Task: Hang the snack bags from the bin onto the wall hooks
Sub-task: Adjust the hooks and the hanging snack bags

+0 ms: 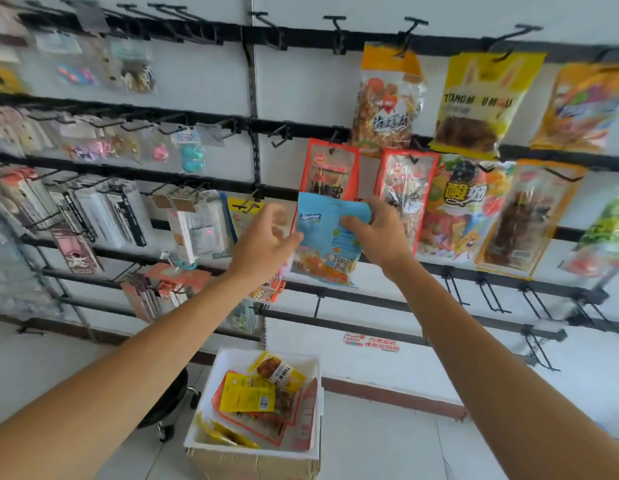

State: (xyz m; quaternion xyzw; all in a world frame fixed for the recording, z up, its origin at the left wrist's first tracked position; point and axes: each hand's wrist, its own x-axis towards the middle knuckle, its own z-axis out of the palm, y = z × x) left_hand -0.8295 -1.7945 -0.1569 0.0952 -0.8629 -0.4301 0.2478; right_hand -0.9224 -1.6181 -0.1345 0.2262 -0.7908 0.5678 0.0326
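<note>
Your right hand [377, 233] grasps the blue snack bag [330, 237] by its upper right corner, thumb and fingers curled over the top edge. Your left hand [263, 240] meets the bag's left edge, but it is blurred, so I cannot tell whether it pinches the bag or only steadies it.

The bag is held up in front of the wall, between your two hands, with its long axis roughly upright and the top leaning a little to the right. Its top edge overlaps the lower part of the red-edged bag [330, 164] already hanging there.

What matters is where the bag's top sits against a free hook. One empty hook [279, 137] lies above and to the left, on your left hand's side. Another [317, 302] juts out just below the bag's bottom edge. I cannot make out the hang hole, so you probably need to bring the top edge square to the chosen prong.

More snack bags [247, 393] wait in the white bin [228, 362] below.
</note>
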